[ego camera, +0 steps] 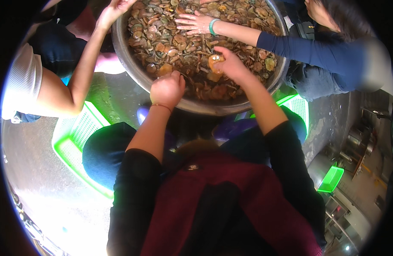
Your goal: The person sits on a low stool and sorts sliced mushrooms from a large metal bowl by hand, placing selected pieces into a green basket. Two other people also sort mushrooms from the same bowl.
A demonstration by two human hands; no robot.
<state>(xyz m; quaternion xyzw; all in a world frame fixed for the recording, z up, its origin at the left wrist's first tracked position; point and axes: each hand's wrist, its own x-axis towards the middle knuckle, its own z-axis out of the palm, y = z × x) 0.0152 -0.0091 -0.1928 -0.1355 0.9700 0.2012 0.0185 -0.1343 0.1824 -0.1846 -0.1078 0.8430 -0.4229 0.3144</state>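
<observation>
A large round metal tub [132, 75] full of wet brown and orange mushrooms [183, 41] stands before me. My right hand [230, 65] holds an orange mushroom cap [214, 63] between thumb and fingers, just above the others. At the tub's near left part, my left hand [167, 88] is curled with its back towards me; whether anything is inside it is hidden. An orange-brown cap [164, 69] lies just beyond its knuckles. Dark water shows among the mushrooms between my hands.
A person at the right, in a blue sleeve [279, 44] and a green bangle, spreads a hand over the mushrooms. Another person's bare arm [87, 64] reaches over the left rim. Green plastic baskets stand on the floor at left [84, 128] and right [295, 105], beside my knees.
</observation>
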